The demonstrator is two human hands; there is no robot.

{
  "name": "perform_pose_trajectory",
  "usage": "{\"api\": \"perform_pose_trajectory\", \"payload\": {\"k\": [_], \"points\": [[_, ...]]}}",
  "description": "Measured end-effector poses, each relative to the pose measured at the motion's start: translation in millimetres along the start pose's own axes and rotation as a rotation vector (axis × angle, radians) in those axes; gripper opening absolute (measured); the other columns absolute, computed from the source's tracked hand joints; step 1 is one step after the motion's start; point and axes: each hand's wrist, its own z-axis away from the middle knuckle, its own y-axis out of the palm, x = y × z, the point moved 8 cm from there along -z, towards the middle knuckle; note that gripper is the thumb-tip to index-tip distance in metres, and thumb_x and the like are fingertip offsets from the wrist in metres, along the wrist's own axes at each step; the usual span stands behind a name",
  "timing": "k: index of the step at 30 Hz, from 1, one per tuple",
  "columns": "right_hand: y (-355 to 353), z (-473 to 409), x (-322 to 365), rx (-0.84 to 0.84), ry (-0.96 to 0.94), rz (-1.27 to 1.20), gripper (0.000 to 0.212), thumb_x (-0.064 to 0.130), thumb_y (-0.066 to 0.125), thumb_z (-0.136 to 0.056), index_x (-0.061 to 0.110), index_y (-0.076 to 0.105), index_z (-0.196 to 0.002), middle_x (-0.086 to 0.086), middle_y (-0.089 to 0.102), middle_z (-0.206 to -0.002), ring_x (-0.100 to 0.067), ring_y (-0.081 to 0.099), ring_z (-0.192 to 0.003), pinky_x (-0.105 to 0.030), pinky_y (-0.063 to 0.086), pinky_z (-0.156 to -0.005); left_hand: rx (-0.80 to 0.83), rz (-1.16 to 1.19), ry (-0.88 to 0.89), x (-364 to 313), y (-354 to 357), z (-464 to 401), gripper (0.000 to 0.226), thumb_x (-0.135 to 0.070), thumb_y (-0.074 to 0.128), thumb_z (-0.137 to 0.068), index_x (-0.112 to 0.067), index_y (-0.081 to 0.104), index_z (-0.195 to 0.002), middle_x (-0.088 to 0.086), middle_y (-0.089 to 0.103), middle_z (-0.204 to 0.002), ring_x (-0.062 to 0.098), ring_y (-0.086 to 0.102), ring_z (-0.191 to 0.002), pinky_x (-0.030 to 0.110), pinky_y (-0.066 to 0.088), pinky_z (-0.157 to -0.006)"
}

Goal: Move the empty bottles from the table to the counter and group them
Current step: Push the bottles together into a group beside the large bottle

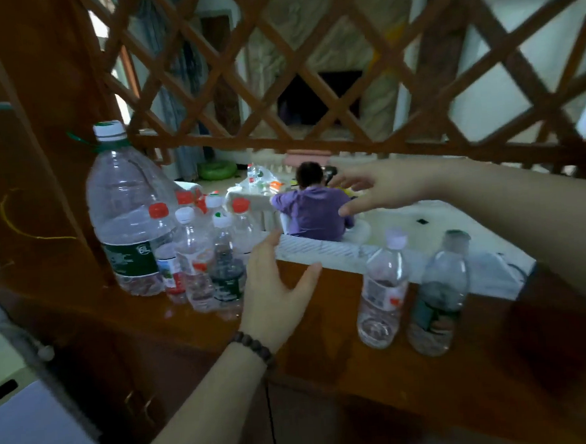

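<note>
Left hand: the left hand [275, 291] is spread open and empty over the wooden counter [327, 364], just beside the grouped bottles [201, 261].
Right hand: the right hand [378, 189] hovers higher, fingers loosely splayed, holding nothing.
Stragglers: a white-capped bottle [381, 292] and a green-labelled bottle [438, 295] stand upright side by side, to the right of the left hand and below the right.
Group: a large jug [126, 211] anchors the cluster at far left.
Judgement: the right hand looks nearer; the pair must travel leftward.
</note>
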Motion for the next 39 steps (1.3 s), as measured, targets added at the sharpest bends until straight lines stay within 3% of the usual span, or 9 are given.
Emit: {"api": "perform_pose_trajectory", "payload": {"k": [5,10,13,15,18,21,28,35,39], "points": [[-3,82,-50,-0.004,0.174,-0.027,0.077,0.054,0.064,-0.079,0.032,0.032,-0.145,0.007,0.033,-0.152,-0.012,0.032,-0.138,-0.025,0.027,-0.105,0.27,0.004,0.008,-27,81,12,0.084,-0.046,0.073,-0.076,-0.021,0.032,-0.145,-0.004,0.036,-0.147,0.011,0.031,-0.135,0.021,0.024,-0.103],[16,119,-89,-0.12,0.271,-0.16,0.096,0.044,0.072,-0.077,0.026,0.014,-0.151,0.002,0.02,-0.158,-0.017,0.025,-0.142,-0.02,0.024,-0.099,0.324,0.015,-0.09,-19,125,12,0.109,-0.048,0.083,-0.065,-0.025,0.019,-0.15,-0.001,0.028,-0.153,0.017,0.028,-0.139,0.026,0.027,-0.101],[42,124,-106,-0.175,0.317,-0.322,0.105,0.038,0.078,-0.072,0.024,0.011,-0.151,-0.002,0.022,-0.157,-0.023,0.03,-0.14,-0.026,0.032,-0.102,0.276,-0.006,-0.14,-9,133,12,0.106,-0.044,0.085,-0.063,-0.027,0.025,-0.147,-0.001,0.039,-0.145,0.018,0.042,-0.131,0.033,0.039,-0.103],[59,121,-116,-0.209,0.334,-0.374,0.104,0.037,0.082,-0.068,0.024,0.018,-0.149,-0.004,0.035,-0.15,-0.025,0.043,-0.132,-0.034,0.041,-0.102,0.227,-0.023,-0.169,-4,133,12,0.092,-0.041,0.085,-0.064,-0.026,0.034,-0.139,-0.003,0.052,-0.133,0.017,0.054,-0.119,0.038,0.049,-0.096],[66,115,-124,-0.304,0.347,-0.391,0.084,0.03,0.083,-0.069,0.018,0.034,-0.136,-0.004,0.051,-0.126,-0.025,0.057,-0.111,-0.036,0.05,-0.088,0.178,-0.079,-0.214,1,127,10,0.078,-0.041,0.085,-0.064,-0.022,0.043,-0.128,-0.002,0.06,-0.121,0.014,0.059,-0.104,0.033,0.051,-0.089],[62,103,-120,-0.311,0.3,-0.373,0.067,0.026,0.081,-0.072,0.016,0.042,-0.126,-0.003,0.052,-0.114,-0.026,0.06,-0.101,-0.037,0.052,-0.08,0.12,-0.099,-0.206,0,114,6,0.072,-0.042,0.085,-0.064,-0.019,0.047,-0.121,-0.003,0.061,-0.114,0.013,0.058,-0.098,0.031,0.052,-0.084],[39,52,-71,-0.307,0.085,-0.423,0.064,0.025,0.077,-0.077,0.019,0.042,-0.13,0.0,0.051,-0.113,-0.022,0.059,-0.101,-0.042,0.053,-0.085,-0.071,-0.188,-0.209,7,49,2,0.071,-0.043,0.082,-0.068,-0.018,0.046,-0.123,-0.002,0.057,-0.115,0.012,0.052,-0.097,0.027,0.048,-0.079],[55,-18,-18,-0.228,-0.107,-0.46,0.056,0.023,0.075,-0.079,0.019,0.045,-0.127,0.003,0.053,-0.11,-0.008,0.056,-0.084,-0.019,0.046,-0.065,-0.263,-0.307,-0.293,34,-18,6,0.074,-0.046,0.081,-0.068,-0.016,0.047,-0.127,-0.002,0.058,-0.12,0.017,0.057,-0.108,0.035,0.053,-0.085],[77,-56,2,-0.173,-0.167,-0.48,0.055,0.023,0.075,-0.079,0.019,0.044,-0.124,0.0,0.054,-0.112,-0.015,0.056,-0.088,-0.024,0.043,-0.071,-0.35,-0.345,-0.323,46,-36,6,0.073,-0.047,0.082,-0.067,-0.018,0.047,-0.125,-0.001,0.058,-0.125,0.018,0.056,-0.113,0.036,0.053,-0.087]]}}
